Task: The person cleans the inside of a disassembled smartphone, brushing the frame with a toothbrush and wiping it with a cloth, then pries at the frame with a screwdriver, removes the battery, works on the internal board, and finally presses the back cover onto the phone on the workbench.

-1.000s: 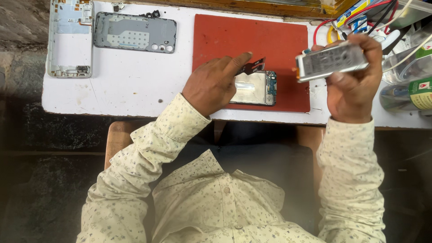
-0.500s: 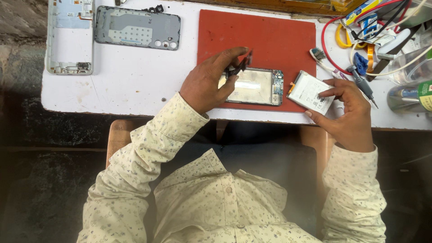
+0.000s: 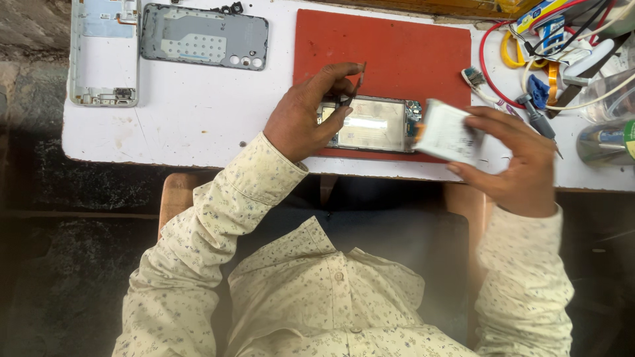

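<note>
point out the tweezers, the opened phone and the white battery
tweezers [image 3: 354, 86], head view, on the dark shaft above the left hand's fingers
opened phone [image 3: 370, 125], head view, middle of its shiny inner plate
white battery [image 3: 448, 131], head view, centre of its face

Bare red mat [image 3: 397, 46] above phone [image 3: 374, 124]; cable clutter [image 3: 555, 59] rightward

A phone repair workbench: a white table [image 3: 198, 125] carries a red work mat [image 3: 397, 53], an opened phone [image 3: 374, 124], a detached grey back cover [image 3: 204, 36] and a white phone frame [image 3: 104, 53]. Coloured wires [image 3: 522, 46], a small brush [image 3: 477, 82] and a screwdriver [image 3: 537, 120] clutter the right corner.
</note>
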A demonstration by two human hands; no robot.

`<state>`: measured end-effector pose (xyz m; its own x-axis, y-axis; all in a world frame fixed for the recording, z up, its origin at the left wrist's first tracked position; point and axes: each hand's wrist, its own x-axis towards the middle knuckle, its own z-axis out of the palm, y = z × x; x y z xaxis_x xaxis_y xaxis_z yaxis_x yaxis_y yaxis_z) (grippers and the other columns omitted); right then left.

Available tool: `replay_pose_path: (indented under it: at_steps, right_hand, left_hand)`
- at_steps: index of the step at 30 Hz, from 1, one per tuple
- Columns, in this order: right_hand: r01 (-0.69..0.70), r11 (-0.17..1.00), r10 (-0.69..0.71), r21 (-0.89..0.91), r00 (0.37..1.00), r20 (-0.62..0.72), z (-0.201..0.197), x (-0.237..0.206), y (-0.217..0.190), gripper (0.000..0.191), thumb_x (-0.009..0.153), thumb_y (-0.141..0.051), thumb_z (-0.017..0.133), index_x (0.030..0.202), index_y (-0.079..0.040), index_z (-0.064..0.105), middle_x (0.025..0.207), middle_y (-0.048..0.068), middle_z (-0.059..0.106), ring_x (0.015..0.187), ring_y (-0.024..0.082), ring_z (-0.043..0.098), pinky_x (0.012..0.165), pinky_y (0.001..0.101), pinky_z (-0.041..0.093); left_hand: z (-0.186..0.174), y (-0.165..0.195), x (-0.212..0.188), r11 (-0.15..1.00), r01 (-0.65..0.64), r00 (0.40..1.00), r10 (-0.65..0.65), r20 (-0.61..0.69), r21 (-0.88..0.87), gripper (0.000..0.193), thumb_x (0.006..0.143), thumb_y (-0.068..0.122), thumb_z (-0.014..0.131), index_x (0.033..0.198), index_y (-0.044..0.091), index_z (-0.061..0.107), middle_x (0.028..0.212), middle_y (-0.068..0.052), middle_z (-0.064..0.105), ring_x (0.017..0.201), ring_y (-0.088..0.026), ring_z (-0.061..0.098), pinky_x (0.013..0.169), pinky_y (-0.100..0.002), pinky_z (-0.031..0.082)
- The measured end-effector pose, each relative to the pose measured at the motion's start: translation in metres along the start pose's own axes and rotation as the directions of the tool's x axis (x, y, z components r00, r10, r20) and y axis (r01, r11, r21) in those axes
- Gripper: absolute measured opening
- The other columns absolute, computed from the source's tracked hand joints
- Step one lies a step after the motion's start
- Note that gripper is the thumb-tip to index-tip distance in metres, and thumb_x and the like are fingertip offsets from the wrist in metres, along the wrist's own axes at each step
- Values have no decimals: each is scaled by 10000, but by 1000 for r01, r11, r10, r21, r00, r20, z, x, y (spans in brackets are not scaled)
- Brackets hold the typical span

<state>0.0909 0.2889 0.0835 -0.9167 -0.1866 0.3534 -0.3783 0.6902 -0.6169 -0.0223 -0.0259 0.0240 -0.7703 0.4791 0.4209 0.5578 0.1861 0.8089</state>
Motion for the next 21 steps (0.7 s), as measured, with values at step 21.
replay_pose_path:
  at_steps: [21]
  right_hand:
    - [169,985,-159,-47,974,159,58,54,-15,559,713,-229,915,1200,-27,728,1323,142,700,1245,304,666,1053,405,539]
  left_hand:
    - [3,0,-2,1000,10,1000,-10,2,-10,540,973,50,719,1453,104,477,1161,-121,730,1133,-265,736,1000,-377,607]
